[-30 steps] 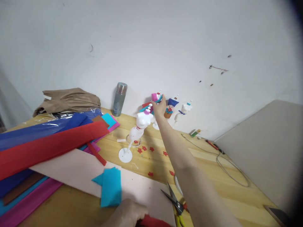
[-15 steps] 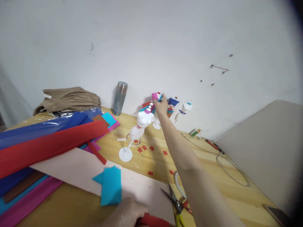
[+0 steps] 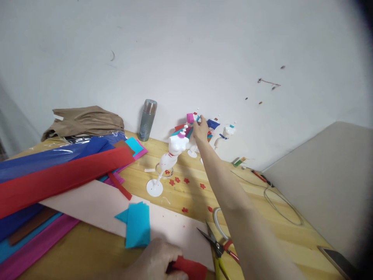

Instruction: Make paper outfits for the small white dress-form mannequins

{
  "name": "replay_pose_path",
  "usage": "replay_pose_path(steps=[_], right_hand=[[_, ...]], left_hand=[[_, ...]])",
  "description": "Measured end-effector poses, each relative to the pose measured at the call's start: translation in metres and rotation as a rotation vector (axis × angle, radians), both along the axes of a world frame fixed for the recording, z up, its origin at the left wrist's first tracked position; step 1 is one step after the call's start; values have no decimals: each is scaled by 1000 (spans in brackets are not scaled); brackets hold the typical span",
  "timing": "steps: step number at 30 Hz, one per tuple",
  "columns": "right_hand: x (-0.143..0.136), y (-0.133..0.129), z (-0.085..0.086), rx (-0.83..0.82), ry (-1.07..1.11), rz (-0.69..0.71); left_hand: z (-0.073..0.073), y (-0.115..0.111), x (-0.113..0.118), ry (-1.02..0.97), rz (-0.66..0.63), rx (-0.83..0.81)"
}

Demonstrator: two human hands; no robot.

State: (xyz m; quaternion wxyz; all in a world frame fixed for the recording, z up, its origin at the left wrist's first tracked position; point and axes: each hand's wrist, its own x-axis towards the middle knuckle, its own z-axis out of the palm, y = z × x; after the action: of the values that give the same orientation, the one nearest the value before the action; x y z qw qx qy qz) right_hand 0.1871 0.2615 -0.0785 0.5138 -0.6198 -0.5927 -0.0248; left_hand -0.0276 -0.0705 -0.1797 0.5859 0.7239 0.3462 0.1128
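Observation:
My left hand (image 3: 159, 256) is closed on a piece of red felt (image 3: 190, 267) near the front edge of the view. Stretched toward the wall, my right hand (image 3: 201, 129) has its thumb and forefinger apart, next to a small white dress form in a pink and teal top (image 3: 190, 118); whether it touches it is unclear. Just right of that hand, partly hidden, stands a form in a blue top (image 3: 213, 124), then one with a teal collar (image 3: 229, 131). Closer stands a bare white dress form (image 3: 177, 145) with a magenta neck band and red waist band.
Red felt flowers (image 3: 186, 181) lie about the table. Scissors (image 3: 214, 241) rest by my right forearm, beside a white ring (image 3: 219, 223). Teal felt (image 3: 138, 225) lies on a pale sheet (image 3: 175, 221). Felt strips (image 3: 70, 175), a thermos (image 3: 147, 120) and a cable (image 3: 271, 202) are around.
My right hand has shifted slightly right, away from the pink and teal top, its fingers bunched a little closer. My left hand keeps the red felt, turned a little more into view.

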Motion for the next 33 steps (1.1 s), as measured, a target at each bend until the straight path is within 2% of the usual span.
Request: replay_pose_path(steps=[4,8,14,18,24,27,30,33], right_hand=[[1,-16,0,-8,96,-12],[3,-43,-4,-37,157,49],[3,-103,-18,-144,240,224],[6,-145,-24,-224,283,289],[12,-207,-28,-343,302,370],[17,-245,-34,-442,271,432],[25,-289,-42,-604,103,528],[34,-332,-49,-711,-90,517]], left_hand=[[6,-4,0,10,64,-25],[11,-6,-3,-3,55,42],[18,-6,-6,-14,58,69],[22,-7,-6,29,81,96],[20,-7,-6,-98,58,81],[19,-7,-6,-122,64,75],[17,-8,-6,-128,77,103],[14,-8,-7,-112,74,148]])
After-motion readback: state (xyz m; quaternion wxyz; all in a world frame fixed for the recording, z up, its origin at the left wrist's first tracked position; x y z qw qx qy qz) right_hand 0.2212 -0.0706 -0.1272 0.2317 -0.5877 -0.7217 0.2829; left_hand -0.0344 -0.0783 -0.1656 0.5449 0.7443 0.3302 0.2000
